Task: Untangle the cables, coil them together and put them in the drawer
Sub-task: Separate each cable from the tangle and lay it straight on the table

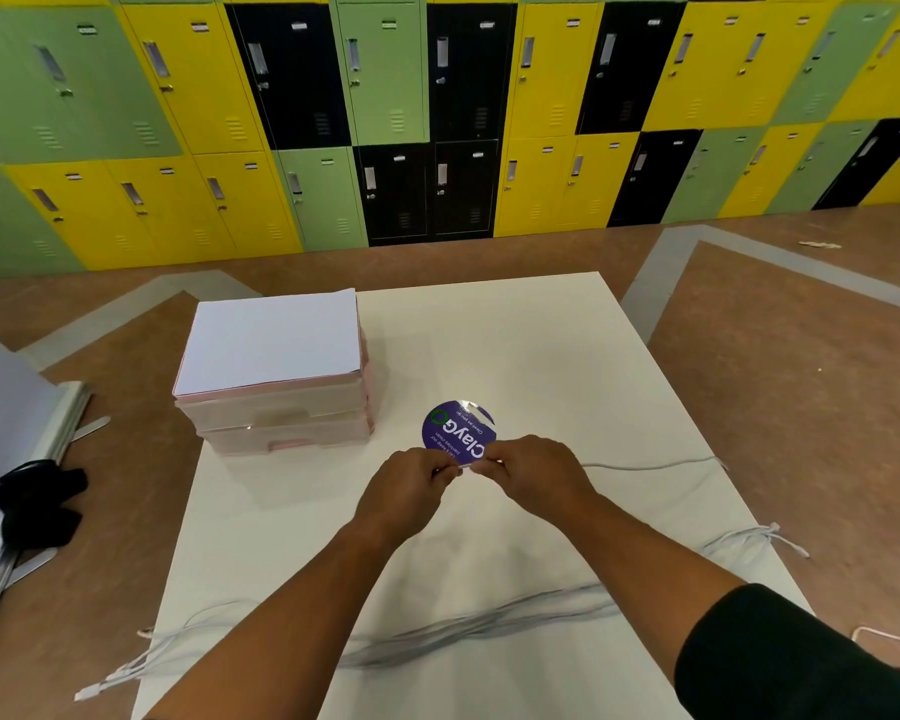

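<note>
A cable (645, 465) is pinched by the left hand (411, 478) and right hand (533, 467) beside a sticker (458, 431); a bundle (489, 618) is laid across the near table (541, 345).

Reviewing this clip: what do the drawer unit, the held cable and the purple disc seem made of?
The drawer unit: frosted translucent plastic with pink trim; its fronts look cloudy. The cable: white, matt, flexible sheath, probably soft plastic; it curves loosely. The purple disc: likely glossy printed card or sticker; flat, with a bright glare.
</note>
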`<move>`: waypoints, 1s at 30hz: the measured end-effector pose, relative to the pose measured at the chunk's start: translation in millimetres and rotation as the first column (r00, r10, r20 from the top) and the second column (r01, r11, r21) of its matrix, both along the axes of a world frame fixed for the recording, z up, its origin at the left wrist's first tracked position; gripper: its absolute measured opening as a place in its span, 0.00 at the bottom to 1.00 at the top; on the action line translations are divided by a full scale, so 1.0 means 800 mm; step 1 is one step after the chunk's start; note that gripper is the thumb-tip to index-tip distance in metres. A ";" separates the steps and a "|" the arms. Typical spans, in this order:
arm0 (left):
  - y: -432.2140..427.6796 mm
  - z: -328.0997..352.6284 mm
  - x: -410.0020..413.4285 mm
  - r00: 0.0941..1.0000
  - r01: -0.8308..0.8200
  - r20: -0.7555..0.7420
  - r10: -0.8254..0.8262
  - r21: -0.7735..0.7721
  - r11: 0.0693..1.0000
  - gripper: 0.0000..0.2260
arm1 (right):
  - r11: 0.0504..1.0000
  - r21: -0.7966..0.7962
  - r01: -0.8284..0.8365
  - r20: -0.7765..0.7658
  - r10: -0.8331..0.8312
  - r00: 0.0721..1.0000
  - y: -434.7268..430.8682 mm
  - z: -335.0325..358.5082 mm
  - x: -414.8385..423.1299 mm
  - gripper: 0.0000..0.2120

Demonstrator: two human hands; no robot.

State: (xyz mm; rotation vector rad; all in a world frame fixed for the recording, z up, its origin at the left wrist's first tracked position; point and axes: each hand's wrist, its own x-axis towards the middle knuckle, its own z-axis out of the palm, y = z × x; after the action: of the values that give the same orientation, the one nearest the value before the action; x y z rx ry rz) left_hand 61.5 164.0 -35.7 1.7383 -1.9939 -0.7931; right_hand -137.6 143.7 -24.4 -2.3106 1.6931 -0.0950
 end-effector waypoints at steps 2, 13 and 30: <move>0.000 -0.001 0.003 0.999 0.018 0.042 -0.017 -0.005 1.000 0.13 | 0.999 0.008 0.039 -0.026 -0.039 0.999 -0.003 0.003 -0.001 0.23; 0.010 0.005 0.024 0.897 0.046 0.443 0.002 -0.096 0.994 0.14 | 0.989 0.148 -0.025 0.026 0.021 0.999 -0.001 -0.006 -0.008 0.12; 0.060 -0.050 0.097 0.900 -0.202 0.388 0.198 -0.031 0.979 0.08 | 0.989 0.144 -0.043 0.145 0.021 0.989 0.006 -0.006 0.053 0.10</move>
State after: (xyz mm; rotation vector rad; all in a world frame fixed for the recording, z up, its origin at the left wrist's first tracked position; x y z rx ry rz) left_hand 139.1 211.9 -75.6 2.2041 -1.9983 -0.4097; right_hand -95.6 148.7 -29.2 -2.1676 1.5389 -0.1226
